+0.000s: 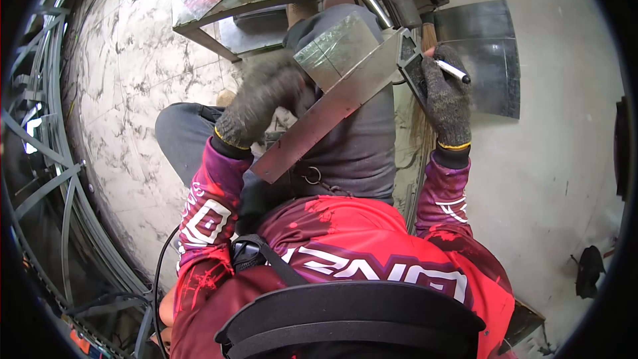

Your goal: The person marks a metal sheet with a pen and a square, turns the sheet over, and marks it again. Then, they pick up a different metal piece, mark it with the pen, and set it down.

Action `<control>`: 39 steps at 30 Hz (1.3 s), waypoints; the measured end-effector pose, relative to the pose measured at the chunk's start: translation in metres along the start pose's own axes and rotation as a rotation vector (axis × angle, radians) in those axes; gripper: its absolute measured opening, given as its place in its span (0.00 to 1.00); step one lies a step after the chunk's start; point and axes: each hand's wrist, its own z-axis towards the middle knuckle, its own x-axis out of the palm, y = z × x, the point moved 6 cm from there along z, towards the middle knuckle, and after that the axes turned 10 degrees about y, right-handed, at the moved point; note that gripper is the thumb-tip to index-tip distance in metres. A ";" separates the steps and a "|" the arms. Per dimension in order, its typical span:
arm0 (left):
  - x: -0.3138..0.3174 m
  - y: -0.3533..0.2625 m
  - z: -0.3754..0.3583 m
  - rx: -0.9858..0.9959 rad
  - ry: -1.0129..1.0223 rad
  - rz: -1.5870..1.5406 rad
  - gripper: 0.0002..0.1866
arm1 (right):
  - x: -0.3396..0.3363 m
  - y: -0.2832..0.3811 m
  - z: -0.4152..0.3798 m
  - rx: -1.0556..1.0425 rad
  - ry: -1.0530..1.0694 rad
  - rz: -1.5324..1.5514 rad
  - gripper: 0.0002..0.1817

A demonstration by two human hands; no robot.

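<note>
Sitting over the thigh (365,139), upper middle of frame: sheet (339,50), square's (325,116) long blade across its lower edge. From where I stand, right hand (448,93) has the marker (454,71) clasped and rests at the square's dark stock; left hand (262,96) is blurred near the sheet, can't tell if it's gripping. Sheet looks thin, light, stiffish, probably bends if forced. Shiny face likely slick, edges likely sharp: gloves on, hold flat by opposite edges, off corners. Square: rigid, take by stock.
</note>
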 end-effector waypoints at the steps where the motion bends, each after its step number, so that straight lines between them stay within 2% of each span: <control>1: 0.005 0.006 -0.005 -0.092 0.071 0.191 0.17 | 0.001 0.000 -0.001 -0.001 0.008 0.003 0.15; 2: 0.022 -0.005 -0.010 -0.314 0.157 0.257 0.25 | 0.001 -0.001 -0.003 0.009 0.005 0.011 0.15; 3: 0.022 0.001 -0.011 -0.319 0.153 0.247 0.25 | 0.001 -0.001 -0.005 0.021 0.005 0.020 0.15; 5: 0.028 0.000 -0.005 -0.232 0.232 0.450 0.26 | 0.000 0.000 -0.002 0.061 0.009 0.076 0.15; 6: 0.028 -0.005 -0.004 -0.278 0.237 0.489 0.24 | 0.000 -0.001 -0.003 0.109 0.010 0.132 0.14; 9: 0.025 -0.009 -0.001 -0.252 0.200 0.450 0.22 | 0.001 0.000 -0.006 0.017 0.016 0.054 0.14; 18: 0.022 -0.002 0.001 -0.267 0.289 0.358 0.15 | -0.002 0.003 -0.001 0.040 0.029 0.088 0.14; 22: 0.024 -0.003 -0.003 -0.254 0.260 0.337 0.15 | -0.002 0.005 0.002 0.046 0.014 0.173 0.13; 25: 0.022 -0.003 -0.003 -0.259 0.221 0.480 0.13 | -0.002 0.006 0.003 0.055 0.032 0.158 0.13; 27: 0.023 -0.004 -0.002 -0.147 0.209 0.403 0.14 | -0.004 0.012 0.003 0.063 0.050 0.119 0.12; 31: 0.018 -0.003 0.001 -0.137 0.222 0.438 0.14 | 0.000 0.005 0.003 0.078 0.028 0.223 0.10; 34: 0.017 0.003 0.002 -0.133 0.238 0.491 0.14 | 0.004 0.003 0.001 0.048 0.056 0.127 0.09; 36: 0.018 0.002 0.002 -0.083 0.230 0.441 0.15 | -0.002 0.006 0.004 0.190 0.032 0.379 0.09; 37: 0.018 0.001 0.002 -0.083 0.231 0.441 0.15 | -0.002 0.006 0.004 0.190 0.031 0.379 0.09; 39: 0.022 -0.009 0.000 0.093 0.273 0.618 0.14 | -0.002 0.005 0.004 0.199 0.042 0.402 0.09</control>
